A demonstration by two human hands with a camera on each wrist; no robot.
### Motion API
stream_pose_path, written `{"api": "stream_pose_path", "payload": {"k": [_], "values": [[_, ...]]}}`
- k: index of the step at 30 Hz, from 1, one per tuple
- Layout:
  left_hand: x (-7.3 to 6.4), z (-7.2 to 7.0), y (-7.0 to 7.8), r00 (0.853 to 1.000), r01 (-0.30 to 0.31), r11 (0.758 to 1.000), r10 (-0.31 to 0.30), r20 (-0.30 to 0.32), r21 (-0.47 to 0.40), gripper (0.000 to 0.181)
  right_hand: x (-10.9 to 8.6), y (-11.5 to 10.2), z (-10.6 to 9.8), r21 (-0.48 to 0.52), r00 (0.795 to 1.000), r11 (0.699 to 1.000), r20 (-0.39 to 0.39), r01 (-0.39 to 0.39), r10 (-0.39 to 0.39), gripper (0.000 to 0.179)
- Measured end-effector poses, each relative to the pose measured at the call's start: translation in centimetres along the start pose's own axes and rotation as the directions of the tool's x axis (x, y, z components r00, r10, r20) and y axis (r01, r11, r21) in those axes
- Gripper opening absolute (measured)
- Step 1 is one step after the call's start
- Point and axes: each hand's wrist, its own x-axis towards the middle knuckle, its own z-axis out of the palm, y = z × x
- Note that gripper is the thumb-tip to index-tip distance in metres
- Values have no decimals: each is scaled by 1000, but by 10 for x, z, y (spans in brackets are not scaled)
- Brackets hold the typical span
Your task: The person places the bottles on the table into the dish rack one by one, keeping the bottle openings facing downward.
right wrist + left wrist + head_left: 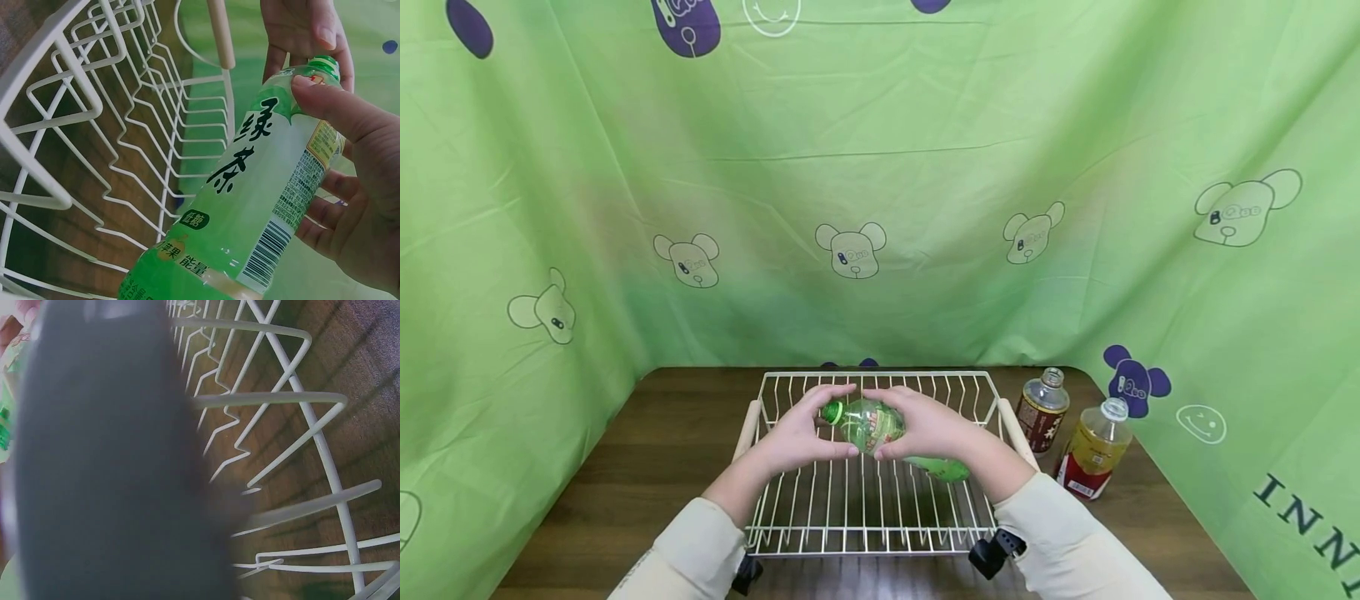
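Observation:
A green tea bottle (871,425) with a green cap (325,62) is held tilted over a white wire rack (857,528), its cap end toward the left hand. My right hand (936,425) grips the bottle's upper body, the thumb across its shoulder in the right wrist view and the fingers behind. Around the cap end, my left hand (801,429) forms a wide C, thumb and fingers spread on either side of the neck. Black Chinese characters and a barcode show on the bottle's label (250,162). A dark blurred shape hides most of the left wrist view.
Beside the rack on the right stand two uncapped bottles, one with a dark red label (1041,412) and one with a yellow and red label (1093,450). Beige handles (1017,432) flank the rack. A green printed cloth (865,150) surrounds the brown wooden table (595,500).

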Motion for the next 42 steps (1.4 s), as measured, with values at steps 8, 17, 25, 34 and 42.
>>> {"api": "stream_pose_path", "payload": {"k": [8, 17, 25, 34, 42], "values": [[-1, 5, 2, 999, 34, 999, -34, 4, 33, 69, 0, -2, 1, 16, 999, 999, 28, 32, -33, 86], [0, 8, -2, 1000, -7, 998, 6, 8, 68, 62, 1, -3, 1, 0, 997, 999, 52, 49, -49, 89], [0, 8, -3, 1000, 4, 998, -4, -7, 66, 61, 0, -3, 2, 16, 998, 998, 29, 62, -63, 94], [-3, 7, -6, 998, 30, 1000, -30, -63, -8, 60, -2, -3, 2, 32, 999, 999, -46, 21, -19, 92], [-7, 5, -15, 989, 85, 984, -102, -103, -157, 61, -7, 1, -2, 44, 991, 998, -124, -43, 48, 92]]}}
